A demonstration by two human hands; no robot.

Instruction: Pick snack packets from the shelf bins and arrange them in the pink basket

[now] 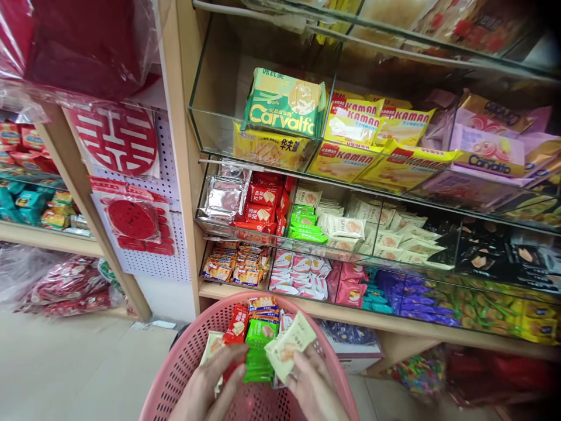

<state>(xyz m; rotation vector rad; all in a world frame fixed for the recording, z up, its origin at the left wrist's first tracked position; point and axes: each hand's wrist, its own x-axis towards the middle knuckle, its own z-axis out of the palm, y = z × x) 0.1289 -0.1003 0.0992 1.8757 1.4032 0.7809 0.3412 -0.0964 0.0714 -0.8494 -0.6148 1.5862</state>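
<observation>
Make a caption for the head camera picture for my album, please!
The right hand holds a cream packet over colourful packets in a pink basket, beside stocked shelves.

The shelf is being fenced in front by clear panels; between left hand and right hand, room is being left inside the pink basket.

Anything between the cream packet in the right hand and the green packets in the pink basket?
Nothing visible. The cream packet in the right hand overlaps the green packets in this view; the left hand is on their other side. Contact can't be judged.
</observation>
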